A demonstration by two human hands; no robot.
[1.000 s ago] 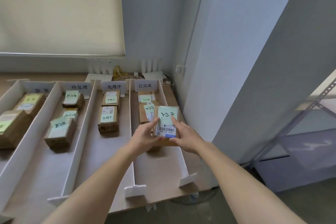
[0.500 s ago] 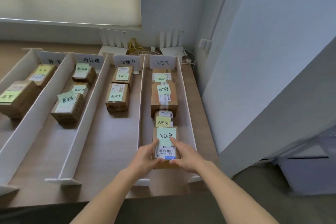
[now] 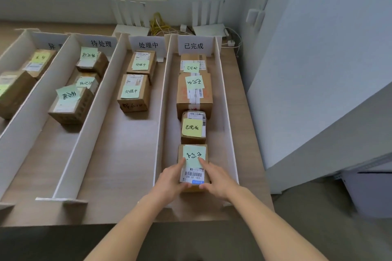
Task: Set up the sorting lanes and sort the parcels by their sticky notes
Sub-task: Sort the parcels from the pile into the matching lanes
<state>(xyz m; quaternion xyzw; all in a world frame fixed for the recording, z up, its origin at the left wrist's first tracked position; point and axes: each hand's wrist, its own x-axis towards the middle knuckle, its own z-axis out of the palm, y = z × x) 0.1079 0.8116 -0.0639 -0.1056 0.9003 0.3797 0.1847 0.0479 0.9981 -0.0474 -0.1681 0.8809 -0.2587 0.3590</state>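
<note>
Placement of a parcel (image 3: pixel 193 167) in the 已完成 lane (image 3: pixel 224 112). Left hand (image 3: pixel 169 182) and right hand (image 3: pixel 220 180) grip its 2 sides, fingers (image 3: pixel 204 163) curled over the top edges. Best practice: lower it flat, square to the walls, note upward, then release. The parcel lies between the fingers, just behind 3 parcels ahead; the nearest (image 3: pixel 193 127) sits just beyond the fingertips.
</note>
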